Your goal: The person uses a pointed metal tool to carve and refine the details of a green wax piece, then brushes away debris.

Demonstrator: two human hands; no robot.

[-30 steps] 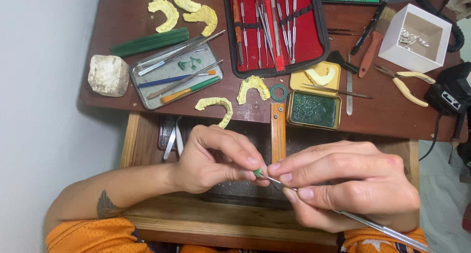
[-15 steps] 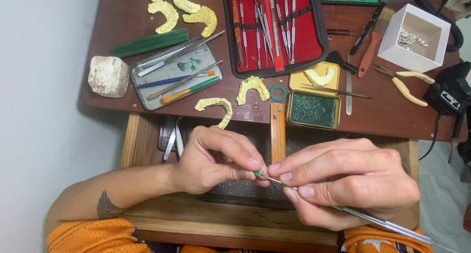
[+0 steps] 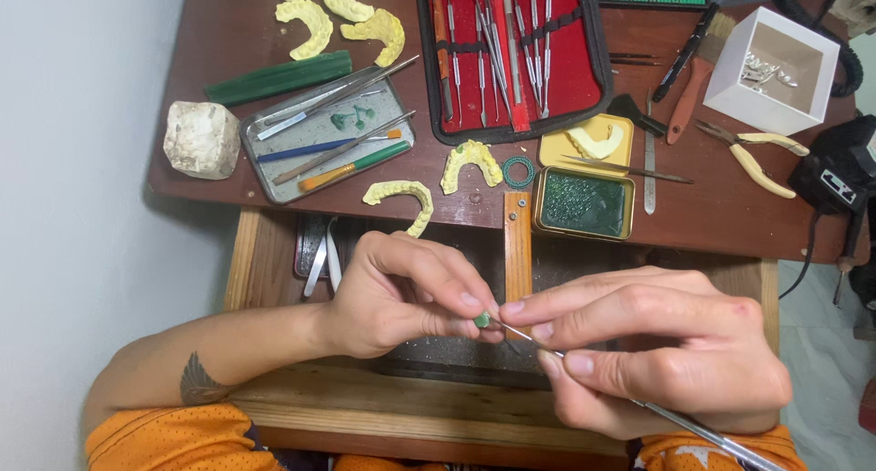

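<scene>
At lower centre, the left hand [image 3: 397, 298] pinches a small green piece [image 3: 482, 319] between its fingertips. The right hand [image 3: 652, 357], fingers closed around a thin metal tool [image 3: 675, 421], touches its tip to the piece, below the green tin [image 3: 584, 204].

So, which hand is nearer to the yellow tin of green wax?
Right. The right hand lies just below the yellow tin; the left hand is further away, down to its left.

Tool-crowded desk [image 3: 228, 174] beyond open drawer [image 3: 456, 352]
</scene>
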